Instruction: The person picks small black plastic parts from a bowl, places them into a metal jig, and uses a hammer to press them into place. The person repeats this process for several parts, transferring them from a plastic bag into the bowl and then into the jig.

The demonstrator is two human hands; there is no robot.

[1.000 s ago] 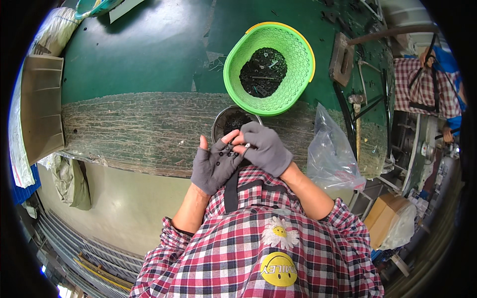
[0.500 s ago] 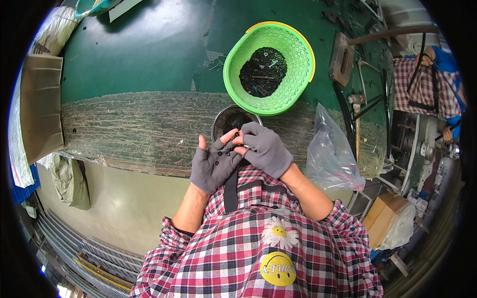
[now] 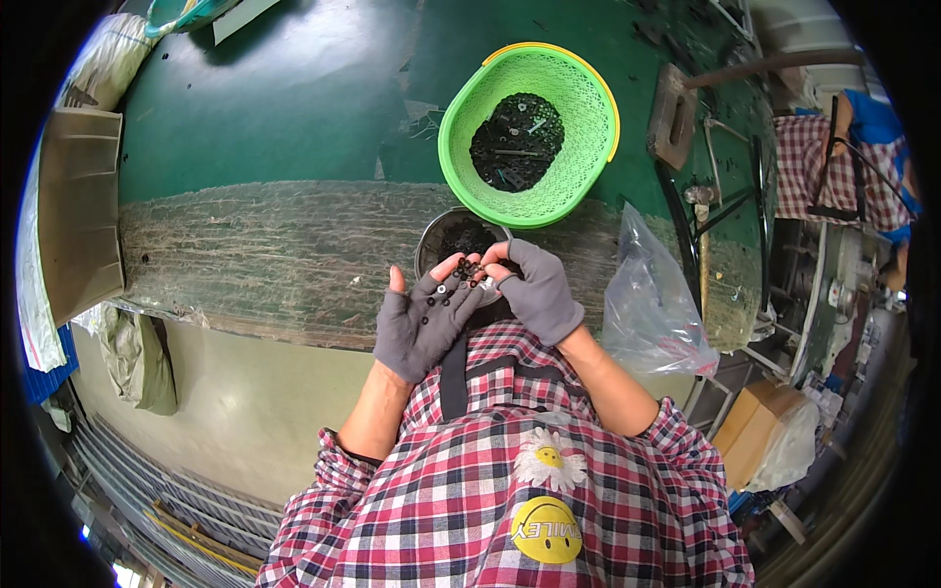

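Observation:
My left hand, in a grey fingerless glove, lies palm up with its fingers stretched out and thumb apart. Several small black rings rest on its palm and fingers, with a pale ring among them. My right hand, gloved the same way, bends over the left fingertips. Its thumb and forefinger are drawn together in a pinch at the rings; what is between them is too small to make out. Just beyond both hands stands a round metal bowl with dark small parts inside, partly hidden by my fingers.
A green plastic basket holding black parts stands past the bowl on the green worktable. To the right lie a clear plastic bag, a hammer and a metal block. A bin is at the left; another person works far right.
My right hand has shifted slightly right, its fingers opening up the view of the left fingertips. More rings and a pale ring now show on the left hand.

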